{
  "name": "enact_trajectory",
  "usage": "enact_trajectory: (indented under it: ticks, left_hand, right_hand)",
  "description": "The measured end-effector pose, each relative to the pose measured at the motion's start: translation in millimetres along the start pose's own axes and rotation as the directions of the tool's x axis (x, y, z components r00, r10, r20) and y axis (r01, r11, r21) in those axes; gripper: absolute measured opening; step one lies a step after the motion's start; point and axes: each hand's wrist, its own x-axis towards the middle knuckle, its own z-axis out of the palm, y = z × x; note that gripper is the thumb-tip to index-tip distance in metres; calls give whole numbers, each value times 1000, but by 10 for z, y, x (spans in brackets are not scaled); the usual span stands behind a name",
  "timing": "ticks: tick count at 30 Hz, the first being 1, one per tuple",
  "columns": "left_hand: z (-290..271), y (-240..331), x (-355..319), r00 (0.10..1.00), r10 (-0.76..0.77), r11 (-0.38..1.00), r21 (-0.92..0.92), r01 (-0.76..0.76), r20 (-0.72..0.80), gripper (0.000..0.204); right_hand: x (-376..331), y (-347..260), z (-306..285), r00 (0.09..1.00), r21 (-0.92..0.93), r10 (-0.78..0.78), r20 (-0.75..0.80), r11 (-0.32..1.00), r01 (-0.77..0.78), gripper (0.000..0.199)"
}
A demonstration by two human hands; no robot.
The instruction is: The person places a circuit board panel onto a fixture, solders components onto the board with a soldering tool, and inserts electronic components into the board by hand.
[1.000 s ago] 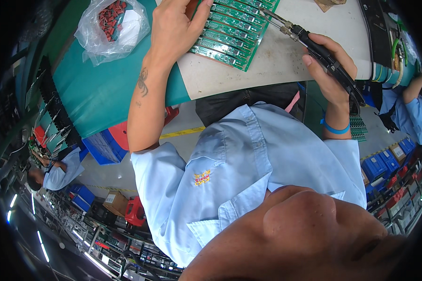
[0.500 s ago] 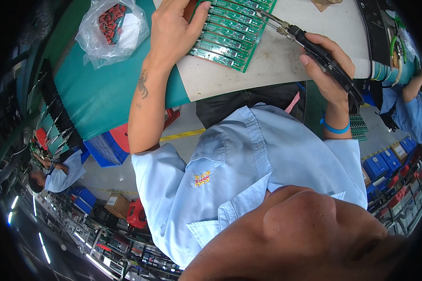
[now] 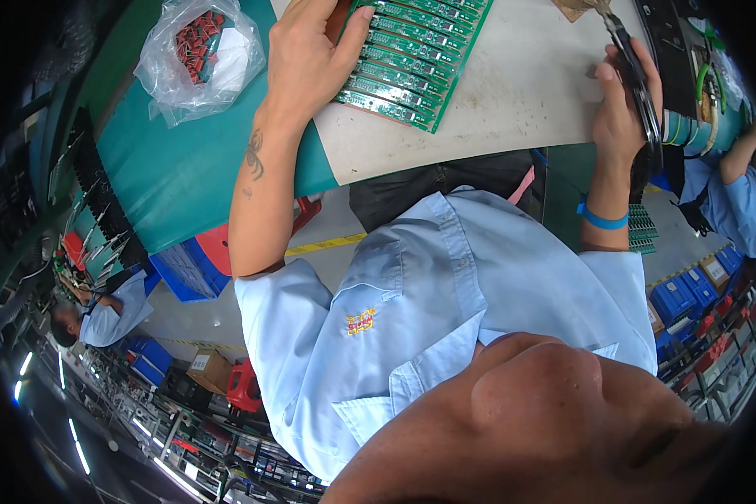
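Observation:
My left hand (image 3: 315,55) is at the left edge of a green circuit board panel (image 3: 412,63), gripping it with the thumb along its side. The other fingertips run out of view at the top. The panel, made of several narrow board strips, lies flat and tilted on a pale mat. To the right, my right hand (image 3: 626,109) is wrapped round a black-handled soldering iron (image 3: 641,88). Its metal front end points up to the top edge, beside a brown pad (image 3: 573,7), apart from the panel. Whether the tip touches the pad cannot be made out.
A clear plastic bag (image 3: 164,67) of red components stands left on the green mat (image 3: 143,181). Green-handled pliers (image 3: 702,84) are at the far right. Blue bins (image 3: 189,267) stand below the table. Co-workers in blue shirts sit at both sides.
My right hand has carried the soldering iron from the panel's right edge up and right to the brown pad. My left hand and the panel have barely moved.

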Motion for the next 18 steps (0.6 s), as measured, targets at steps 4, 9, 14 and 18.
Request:
enact_trajectory:
  ticks: [4,9,14,18]
  left_hand:
    - [0,-9,-4,1000,0,1000,8,0,8,35]
    - [-2,-19,-11,1000,-1,1000,18,1,13,35]
    - [16,-26,-11,1000,21,1000,3,-21,-6,34]
    - [12,-15,-13,1000,22,1000,-1,-22,-6,34]
  right_hand:
    - [-123,-121,-64,981,90,-121,154,990,108,42]
    - [-173,-328,-17,867,33,-75,493,997,68,42]
    - [-161,-333,7,853,3,-71,517,997,81,42]
    - [-176,-315,26,855,-24,-30,517,998,50,42]
